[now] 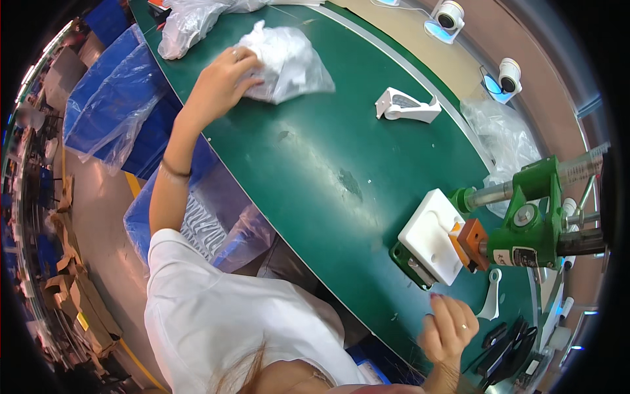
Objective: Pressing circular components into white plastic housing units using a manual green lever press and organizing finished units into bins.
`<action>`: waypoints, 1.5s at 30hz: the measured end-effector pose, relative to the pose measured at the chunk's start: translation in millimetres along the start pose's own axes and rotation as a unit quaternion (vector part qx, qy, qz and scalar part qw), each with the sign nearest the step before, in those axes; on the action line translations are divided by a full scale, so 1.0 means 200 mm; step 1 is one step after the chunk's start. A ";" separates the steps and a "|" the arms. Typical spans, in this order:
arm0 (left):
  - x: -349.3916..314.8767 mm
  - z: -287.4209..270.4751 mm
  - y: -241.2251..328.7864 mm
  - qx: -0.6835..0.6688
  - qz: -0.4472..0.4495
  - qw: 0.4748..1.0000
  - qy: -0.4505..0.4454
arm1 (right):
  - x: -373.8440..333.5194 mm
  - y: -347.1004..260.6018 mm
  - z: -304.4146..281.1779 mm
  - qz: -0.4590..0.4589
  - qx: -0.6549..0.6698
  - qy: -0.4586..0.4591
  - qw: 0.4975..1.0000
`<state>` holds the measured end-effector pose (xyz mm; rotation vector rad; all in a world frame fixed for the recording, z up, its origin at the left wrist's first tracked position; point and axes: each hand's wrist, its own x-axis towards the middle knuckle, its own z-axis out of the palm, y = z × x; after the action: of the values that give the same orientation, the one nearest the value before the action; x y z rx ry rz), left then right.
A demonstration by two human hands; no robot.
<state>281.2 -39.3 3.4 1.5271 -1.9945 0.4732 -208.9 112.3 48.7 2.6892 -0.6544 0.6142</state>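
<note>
At the far left of the green table, my left hand [226, 82] is closed on the near edge of a clear plastic bag [315, 72] filled with white pieces. My right hand [448, 330] hovers at the near right with its fingers curled in; anything inside them is hidden. Just beyond it is a green hand press [525, 220], with an orange-brown block [474, 243] at its ram end. A white fixture block [430, 233] with a round recess sits on the press's base. To the right of my right hand lies a slim white plastic part with a ring end [492, 294].
A white bracket [408, 107] lies toward the table's far edge. Two white camera-like devices [509, 75] stand on the shelf behind. Crumpled plastic bags [502, 134] lie beside the press. Black tools [505, 348] are at the right. Blue lined bins [118, 98] stand left of the table.
</note>
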 end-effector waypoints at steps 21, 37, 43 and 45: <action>0.30 0.05 0.15 -0.343 -0.001 0.926 -0.155 | 1.00 0.16 0.60 0.200 0.122 0.055 0.971; 0.15 -0.24 0.57 -0.550 -0.052 0.832 0.038 | 1.12 0.16 0.53 0.260 0.572 0.211 0.749; 0.10 -0.26 0.68 -0.531 -0.063 0.844 0.029 | 1.08 0.14 0.49 0.238 0.479 0.229 0.813; 0.11 -0.25 0.69 -0.495 -0.054 0.867 0.018 | 1.05 0.15 0.51 0.224 0.451 0.241 0.830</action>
<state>155.6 12.1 64.5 0.9202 -1.6513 -0.5222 -20.8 -28.1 64.6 2.8969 -1.0348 2.1054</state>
